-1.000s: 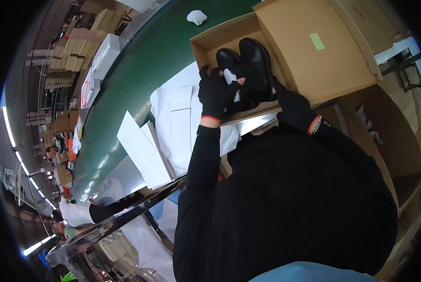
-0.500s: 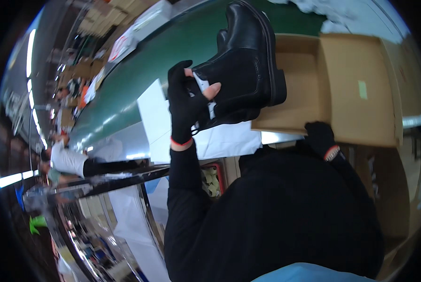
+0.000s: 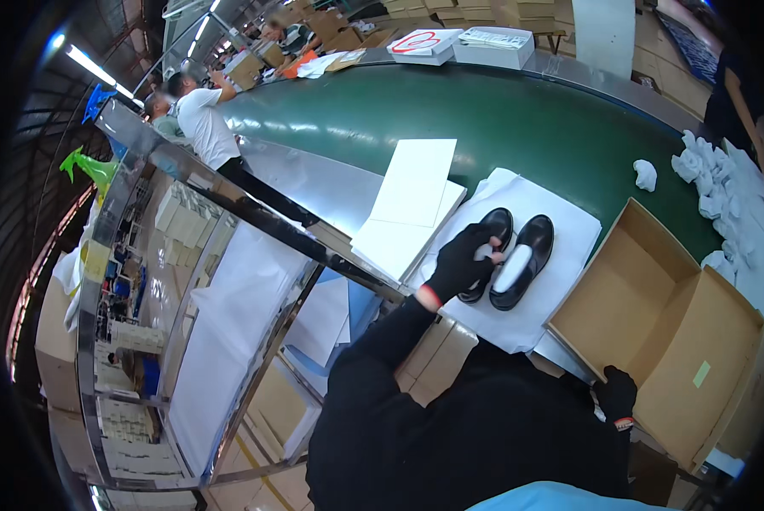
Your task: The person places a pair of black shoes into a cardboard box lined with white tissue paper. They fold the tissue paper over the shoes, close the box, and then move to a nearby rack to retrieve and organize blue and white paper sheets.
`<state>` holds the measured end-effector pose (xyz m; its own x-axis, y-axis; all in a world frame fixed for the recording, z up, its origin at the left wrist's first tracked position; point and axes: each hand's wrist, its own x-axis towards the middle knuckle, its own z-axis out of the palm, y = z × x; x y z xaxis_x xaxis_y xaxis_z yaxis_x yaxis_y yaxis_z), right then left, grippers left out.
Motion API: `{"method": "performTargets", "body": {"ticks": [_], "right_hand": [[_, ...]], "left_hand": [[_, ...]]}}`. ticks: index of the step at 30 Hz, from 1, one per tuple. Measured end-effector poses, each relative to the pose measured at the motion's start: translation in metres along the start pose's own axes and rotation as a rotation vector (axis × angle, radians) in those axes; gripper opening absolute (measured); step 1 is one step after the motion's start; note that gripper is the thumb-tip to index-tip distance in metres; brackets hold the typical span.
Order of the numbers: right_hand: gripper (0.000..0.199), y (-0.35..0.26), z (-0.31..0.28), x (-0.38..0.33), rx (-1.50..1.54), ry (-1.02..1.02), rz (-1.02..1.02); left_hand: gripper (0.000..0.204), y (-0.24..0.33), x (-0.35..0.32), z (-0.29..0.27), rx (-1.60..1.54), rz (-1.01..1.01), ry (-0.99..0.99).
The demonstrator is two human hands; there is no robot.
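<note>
A pair of black leather boots stands on white sheets of paper (image 3: 518, 328), toes pointing away from me. My left hand (image 3: 463, 264), in a black glove with bare fingertips, is closed at the top of the left boot (image 3: 499, 223). White material shows at its fingertips. Close beside it is the right boot (image 3: 537, 234), with a white piece in its opening. To the right sits an open brown cardboard box (image 3: 603, 294), tilted, its lid (image 3: 707, 362) folded out with a pale sticker. My right hand (image 3: 615, 393), also gloved, grips the near edge of that box.
Left of the boots lies a stack of white sheets (image 3: 412, 209). A green work surface (image 3: 552, 115) runs behind, with crumpled white paper (image 3: 723, 183) at right and white boxes (image 3: 494, 47) at the far edge. A metal rail (image 3: 254, 204) crosses at left. Several people work farther off.
The boots were held up in my left hand, tilted above the surface; now they stand upright on the paper. My right hand stays at the box edge. The view has swung.
</note>
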<state>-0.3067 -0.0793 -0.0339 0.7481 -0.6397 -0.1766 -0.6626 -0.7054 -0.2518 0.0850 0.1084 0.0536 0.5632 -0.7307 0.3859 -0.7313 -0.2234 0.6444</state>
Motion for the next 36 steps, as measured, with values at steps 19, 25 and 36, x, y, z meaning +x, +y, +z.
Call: {"method": "performTargets", "body": {"ticks": [19,25,36], "right_hand": [[0.034,-0.021,-0.022,0.002,0.053,-0.042,0.029],[0.038,-0.019,-0.023,0.001,-0.001,-0.076,0.025],[0.053,-0.021,-0.028,0.003,0.120,-0.113,0.016]], "left_hand": [[0.038,-0.172,-0.131,-0.320,1.042,-0.296,1.155],[0.046,-0.202,-0.159,-0.310,1.091,-1.092,0.581],[0.039,-0.211,-0.192,-0.331,0.612,-0.286,1.680]]}}
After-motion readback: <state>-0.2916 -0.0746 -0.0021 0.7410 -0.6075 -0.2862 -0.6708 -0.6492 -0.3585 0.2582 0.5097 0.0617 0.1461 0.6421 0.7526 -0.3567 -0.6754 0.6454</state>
